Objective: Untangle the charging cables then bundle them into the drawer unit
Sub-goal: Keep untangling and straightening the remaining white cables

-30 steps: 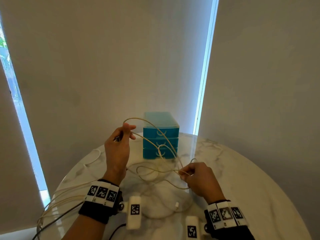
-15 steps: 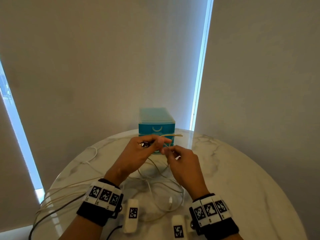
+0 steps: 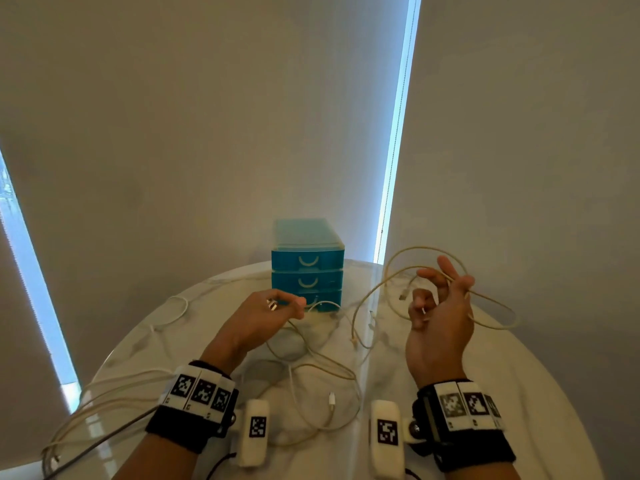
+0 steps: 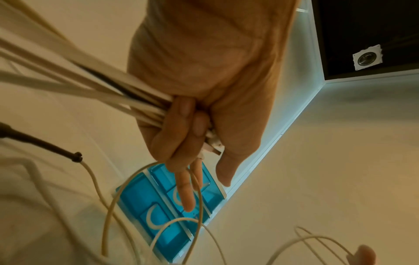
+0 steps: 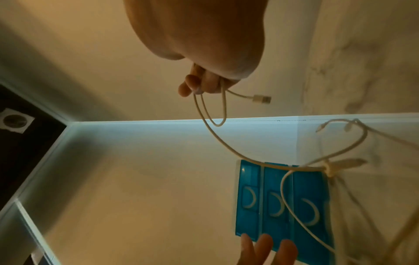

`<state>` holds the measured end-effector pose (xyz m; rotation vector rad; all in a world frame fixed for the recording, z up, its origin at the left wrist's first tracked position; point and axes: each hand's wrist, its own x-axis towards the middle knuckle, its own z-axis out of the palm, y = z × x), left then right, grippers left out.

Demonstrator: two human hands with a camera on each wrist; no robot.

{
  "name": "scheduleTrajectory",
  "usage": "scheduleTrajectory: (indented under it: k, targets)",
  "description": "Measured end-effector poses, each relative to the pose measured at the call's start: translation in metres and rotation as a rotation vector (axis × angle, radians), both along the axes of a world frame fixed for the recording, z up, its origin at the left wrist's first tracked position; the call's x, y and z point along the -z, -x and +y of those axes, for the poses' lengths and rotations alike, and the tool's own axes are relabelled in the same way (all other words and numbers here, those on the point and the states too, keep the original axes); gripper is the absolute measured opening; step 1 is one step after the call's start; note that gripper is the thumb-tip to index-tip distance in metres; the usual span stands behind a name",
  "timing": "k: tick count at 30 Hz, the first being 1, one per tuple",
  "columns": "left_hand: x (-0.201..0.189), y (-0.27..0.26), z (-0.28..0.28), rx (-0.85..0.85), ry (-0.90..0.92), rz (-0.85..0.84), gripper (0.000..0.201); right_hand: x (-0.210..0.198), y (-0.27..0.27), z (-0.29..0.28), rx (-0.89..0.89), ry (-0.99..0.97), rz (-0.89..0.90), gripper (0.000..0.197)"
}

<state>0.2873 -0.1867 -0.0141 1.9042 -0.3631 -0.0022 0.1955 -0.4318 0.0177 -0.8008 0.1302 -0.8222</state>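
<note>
Head view: round marble table [image 3: 519, 393] with a blue three-drawer unit [image 3: 307, 263] standing upright at its far edge, all three drawers closed. Left hand [image 3: 258, 318] is held low just in front of the unit, thumb and forefinger pinched on a metal-tipped plug end, with cream cables trailing from it. Right hand [image 3: 438, 327] is raised to the right, well apart from the left. Its fingers are spread and partly hooked, and a cream cable loop [image 3: 408, 261] is draped over them; thumb and forefinger appear to pinch a strand. More loose cables [image 3: 311, 372] lie tangled on the table between the wrists. A further group of cables [image 3: 104, 393] runs off the left table edge.

Left wrist view: left hand [image 4: 204, 71] has three fingers curled round a bunch of cream cables [image 4: 68, 84] with one dark strand among them. White plug ends stick out beside the thumb. The forefinger [image 4: 186, 190] is extended straight toward the drawer unit [image 4: 163, 215].

Right wrist view: right hand [image 5: 204, 35] has its fingertips [image 5: 192, 84] closed on a white cable [image 5: 215, 136] folded into a small loop. A white connector [image 5: 261, 99] hangs free just beside them. The cable arcs down across the drawer unit [image 5: 283, 200] and is knotted with other strands at the right. Fingertips of the left hand [image 5: 267, 251] show at the bottom edge, spread.
</note>
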Motion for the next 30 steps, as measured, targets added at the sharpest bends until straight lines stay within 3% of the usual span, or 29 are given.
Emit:
scheduleTrajectory:
  k: [6,10,13,16,21,25,30]
  targets:
    - [-0.013,0.019,-0.012,0.143,-0.023,-0.104,0.033,0.000,0.000,0.007,-0.198,-0.102,-0.052,0.049]
    - [-0.018,0.033,-0.023,0.314,-0.123,-0.097,0.043,-0.002,-0.001,0.024,-0.380,-0.025,-0.050,0.044]
    - [-0.016,0.033,-0.025,0.366,-0.146,-0.136,0.027,-0.004,-0.002,0.033,-0.416,0.068,-0.005,0.040]
    - [-0.018,0.030,-0.019,0.364,-0.022,-0.222,0.016,-0.002,-0.003,0.026,-0.337,0.239,0.147,0.026]
    - [-0.026,0.016,-0.003,0.054,0.391,-0.195,0.030,0.011,-0.007,-0.006,-0.206,0.529,0.502,0.024]
    - [-0.025,0.010,0.002,0.019,0.485,-0.107,0.032,0.004,-0.001,0.015,-0.099,0.701,0.432,0.020]
    - [-0.026,0.016,-0.007,0.106,0.432,-0.072,0.035,0.011,0.003,0.068,-0.149,1.208,0.399,0.023]
